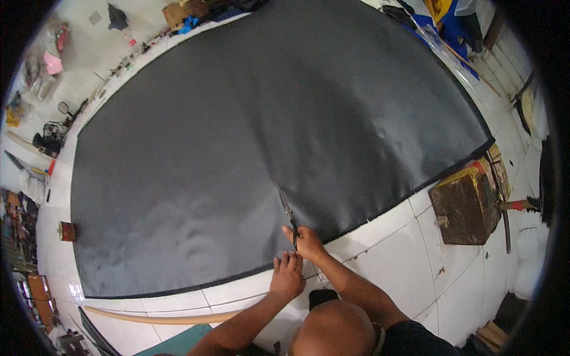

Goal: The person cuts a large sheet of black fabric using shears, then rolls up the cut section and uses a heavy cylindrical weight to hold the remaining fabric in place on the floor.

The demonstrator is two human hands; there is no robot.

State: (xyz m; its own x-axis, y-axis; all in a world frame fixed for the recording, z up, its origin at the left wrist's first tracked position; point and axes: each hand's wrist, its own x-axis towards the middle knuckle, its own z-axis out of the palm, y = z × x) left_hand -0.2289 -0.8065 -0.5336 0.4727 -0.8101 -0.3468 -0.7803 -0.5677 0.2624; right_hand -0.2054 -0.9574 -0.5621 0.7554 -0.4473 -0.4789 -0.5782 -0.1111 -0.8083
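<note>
A large dark grey sheet (172, 160), smooth like vinyl or leatherette, is spread over the white tiled floor. My right hand (309, 243) grips the black handles of a pair of scissors (287, 209) at the sheet's near edge. The blades point away from me over the sheet, and a crease runs onward from their tips; whether the material is cut there I cannot tell. Just left of the handles, my left hand (288, 275) lies with fingers stretched out on the sheet's near edge.
A dark brown block (460, 210) sits by the sheet's right corner, with a red-banded handled tool (516, 205) beside it. A small can (67, 231) stands at the left edge. Nearer me lie a long curved tan strip (166, 318) and a teal mat (178, 342).
</note>
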